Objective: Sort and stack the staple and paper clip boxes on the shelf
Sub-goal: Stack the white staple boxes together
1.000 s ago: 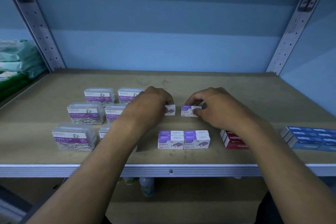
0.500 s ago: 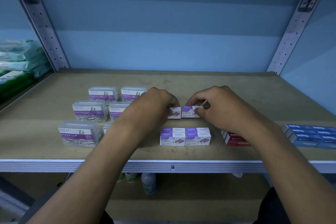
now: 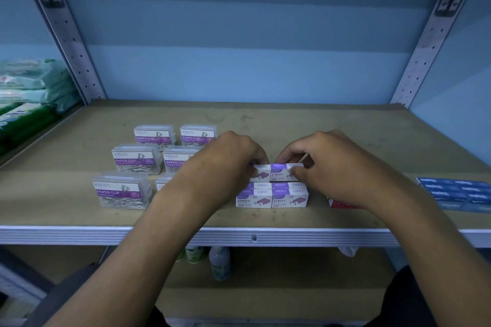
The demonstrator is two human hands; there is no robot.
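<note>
Clear paper clip boxes (image 3: 122,190) showed loose clips inside. The left hand (image 3: 228,159) and right hand (image 3: 326,162) each pinched a purple staple box (image 3: 284,171), the two boxes touching on the shelf (image 3: 372,141).

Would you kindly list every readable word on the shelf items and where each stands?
"KREATI" and "PAPER CLIP": clear paper clip boxes.
"KREATI" and "STAPLES": front staple boxes.
"STAPLES": staple box gripped by the right hand; the left hand grips its neighbour.
Blue boxes, red box, green packs: blurred, unreadable.
</note>
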